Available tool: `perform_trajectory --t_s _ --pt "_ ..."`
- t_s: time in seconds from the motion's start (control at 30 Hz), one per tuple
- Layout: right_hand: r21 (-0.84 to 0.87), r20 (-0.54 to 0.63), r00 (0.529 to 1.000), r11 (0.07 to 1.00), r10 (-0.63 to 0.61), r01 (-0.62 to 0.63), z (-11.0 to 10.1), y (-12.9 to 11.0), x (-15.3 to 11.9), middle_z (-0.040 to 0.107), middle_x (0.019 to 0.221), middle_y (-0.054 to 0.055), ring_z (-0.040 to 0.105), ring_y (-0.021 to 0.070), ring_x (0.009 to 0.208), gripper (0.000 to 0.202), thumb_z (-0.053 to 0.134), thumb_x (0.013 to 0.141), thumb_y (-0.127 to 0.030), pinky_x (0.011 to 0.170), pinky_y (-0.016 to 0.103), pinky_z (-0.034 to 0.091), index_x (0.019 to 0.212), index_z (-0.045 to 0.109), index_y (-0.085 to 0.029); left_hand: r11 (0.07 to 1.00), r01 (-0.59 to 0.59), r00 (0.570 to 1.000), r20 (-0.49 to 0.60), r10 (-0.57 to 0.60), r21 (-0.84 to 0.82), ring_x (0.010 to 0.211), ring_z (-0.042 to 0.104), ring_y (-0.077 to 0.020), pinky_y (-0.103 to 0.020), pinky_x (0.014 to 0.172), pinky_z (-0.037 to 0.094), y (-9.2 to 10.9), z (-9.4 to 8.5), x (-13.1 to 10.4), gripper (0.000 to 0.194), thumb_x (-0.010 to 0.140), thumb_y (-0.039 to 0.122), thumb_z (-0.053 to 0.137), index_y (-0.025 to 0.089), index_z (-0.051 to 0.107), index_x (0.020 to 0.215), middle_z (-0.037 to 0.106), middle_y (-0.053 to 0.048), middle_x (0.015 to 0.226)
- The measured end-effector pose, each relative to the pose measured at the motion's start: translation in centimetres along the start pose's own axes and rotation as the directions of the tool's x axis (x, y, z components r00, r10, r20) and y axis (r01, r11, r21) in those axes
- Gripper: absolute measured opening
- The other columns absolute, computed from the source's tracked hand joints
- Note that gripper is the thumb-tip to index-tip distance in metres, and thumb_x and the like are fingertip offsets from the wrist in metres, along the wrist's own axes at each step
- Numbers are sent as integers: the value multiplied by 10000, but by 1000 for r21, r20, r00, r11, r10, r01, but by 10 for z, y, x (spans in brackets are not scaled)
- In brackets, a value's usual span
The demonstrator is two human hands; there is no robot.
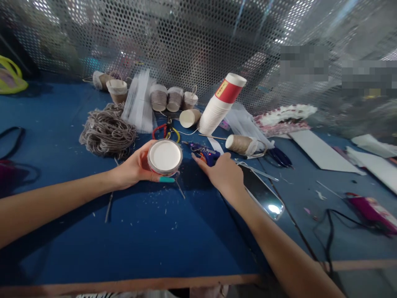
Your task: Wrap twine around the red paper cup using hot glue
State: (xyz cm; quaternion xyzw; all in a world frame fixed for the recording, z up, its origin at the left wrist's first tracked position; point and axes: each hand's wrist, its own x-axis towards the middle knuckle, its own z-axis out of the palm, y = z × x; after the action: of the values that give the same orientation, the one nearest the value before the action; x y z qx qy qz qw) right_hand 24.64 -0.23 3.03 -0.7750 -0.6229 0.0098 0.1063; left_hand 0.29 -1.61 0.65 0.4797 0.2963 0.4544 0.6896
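My left hand [139,165] is closed around the side of a paper cup [165,155], whose round white end faces up at me. Grey yarn shows around its rim, and a loose yarn end [180,188] hangs below. My right hand [226,174] grips a blue hot glue gun [211,157] lying low over the table, with a small red light on its body and its nozzle pointing left toward the cup. Some of the right fingers are hidden behind the hand. Scissors [159,131] with red and yellow handles lie just behind the cup.
A bundle of grey yarn [107,130] lies left of the cup. Behind stand yarn-wrapped cups [159,98] and a leaning stack of paper cups [217,109]. A phone [262,190] lies beneath my right forearm. A perforated metal panel [173,45] closes off the back.
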Motion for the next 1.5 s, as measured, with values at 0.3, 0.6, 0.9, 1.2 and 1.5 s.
perform_trajectory --t_s 0.3,0.6,0.9,1.2,1.5 --pt "-53 80 997 999 9 -4 -12 -12 -4 676 744 169 684 329 739 465 545 754 -589 553 378 465 814 668 -145 952 215 961 223 -165 -220 900 707 -251 -372 792 572 -8 -12 1 588 584 171 865 157 643 1128 743 -107 1005" --pt "256 123 992 965 21 -52 -10 -1 12 551 512 49 642 289 621 348 664 651 -530 579 396 475 580 542 -213 948 222 961 216 -173 -228 874 711 -235 -375 833 534 -17 -18 5 532 604 178 846 142 653 1098 746 -107 966" --pt "685 -154 985 711 -72 159 -14 -1 -23 613 629 -7 541 138 483 401 717 627 -539 475 301 481 787 590 -194 941 257 955 207 -213 -220 891 706 -179 -299 873 522 -4 -9 3 547 525 179 914 122 701 1025 756 -82 960" --pt "658 -253 941 673 -224 337 -10 -8 -47 574 547 -43 493 103 446 177 641 716 -363 445 255 432 728 557 -208 956 246 959 183 -216 -159 1017 694 -235 -377 970 497 -5 -9 2 521 628 114 844 129 659 1115 734 -112 1082" --pt "544 -325 904 727 -278 418 -9 -9 -49 502 493 -63 425 87 395 214 602 755 -327 400 233 389 660 431 -240 957 241 962 167 -215 -161 997 698 -212 -343 939 517 -5 -7 1 496 626 144 857 142 670 1086 740 -91 1062"
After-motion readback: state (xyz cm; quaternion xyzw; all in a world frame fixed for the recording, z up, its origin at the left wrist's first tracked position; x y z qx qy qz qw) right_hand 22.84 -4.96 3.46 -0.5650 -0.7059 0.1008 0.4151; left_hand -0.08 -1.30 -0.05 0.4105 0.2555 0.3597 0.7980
